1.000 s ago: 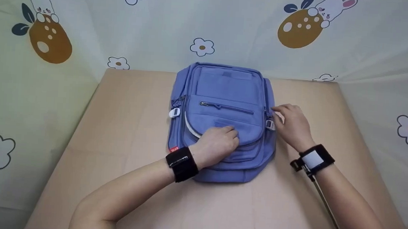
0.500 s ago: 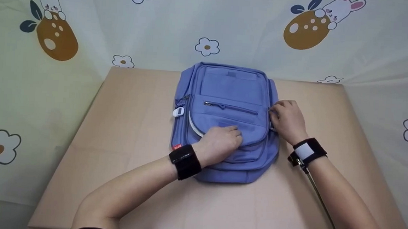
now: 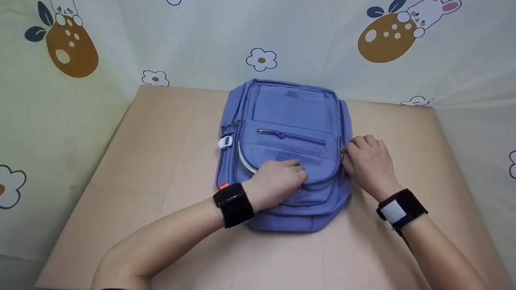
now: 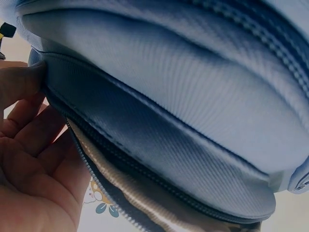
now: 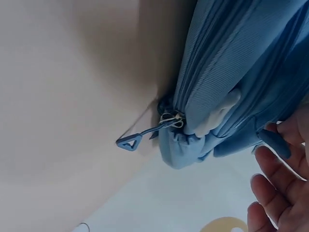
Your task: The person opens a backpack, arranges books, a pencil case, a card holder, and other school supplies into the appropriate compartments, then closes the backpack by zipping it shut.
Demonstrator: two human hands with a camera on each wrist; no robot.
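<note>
A blue backpack (image 3: 291, 109) lies on its back on the table. My left hand (image 3: 275, 184) reaches over its front pocket (image 3: 292, 165). In the left wrist view, thumb and fingers pinch the corner of that pocket's fabric (image 4: 53, 79), beside an unzipped gap with pale lining (image 4: 125, 183). At the backpack's right edge is my right hand (image 3: 369, 163). Its thumb and forefinger pinch a blue zipper pull (image 5: 274, 143), while the other fingers are loosely bent. Another zipper pull (image 5: 129, 142), triangular, dangles from the side zipper.
The tan table (image 3: 163, 148) spreads around the backpack. Patterned cloth (image 3: 202, 38) walls the back and both sides. A white buckle (image 3: 225, 142) sits on the backpack's left edge, and a red tag (image 3: 223, 186) shows lower down.
My right hand first came in to the backpack's right edge and took hold of the zipper pull, then slid down along that edge toward me. The left hand keeps its place on the pocket.
</note>
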